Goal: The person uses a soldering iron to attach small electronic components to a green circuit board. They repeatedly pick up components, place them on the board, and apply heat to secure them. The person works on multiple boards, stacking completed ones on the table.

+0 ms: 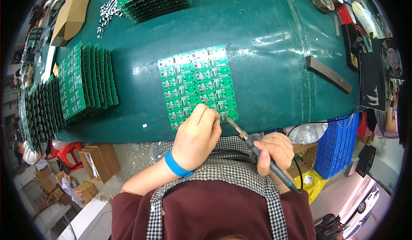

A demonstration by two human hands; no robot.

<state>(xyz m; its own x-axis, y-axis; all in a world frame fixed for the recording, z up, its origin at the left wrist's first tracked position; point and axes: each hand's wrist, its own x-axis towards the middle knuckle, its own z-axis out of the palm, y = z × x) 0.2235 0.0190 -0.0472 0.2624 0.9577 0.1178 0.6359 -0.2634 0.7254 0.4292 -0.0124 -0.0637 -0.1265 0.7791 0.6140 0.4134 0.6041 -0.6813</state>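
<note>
A green panel of circuit boards [178, 92] lies flat at the table's near edge, in front of me. My right hand [277, 152] is wrapped round the grey handle of a soldering iron [250, 143]. Its tip meets the panel near the lower right corner. At the panel's lower edge, my left hand [198, 130], with a blue wristband [177, 166], is closed in a pinch close to the iron's tip. Whatever sits between those fingertips is hidden.
Stacks of green circuit panels [88, 81] stand at the left, and another stack [156, 1] at the back. Small loose components [109, 10] lie beside an open cardboard box [72, 16]. On the right are a dark bar [328, 74] and a black unit [374, 79].
</note>
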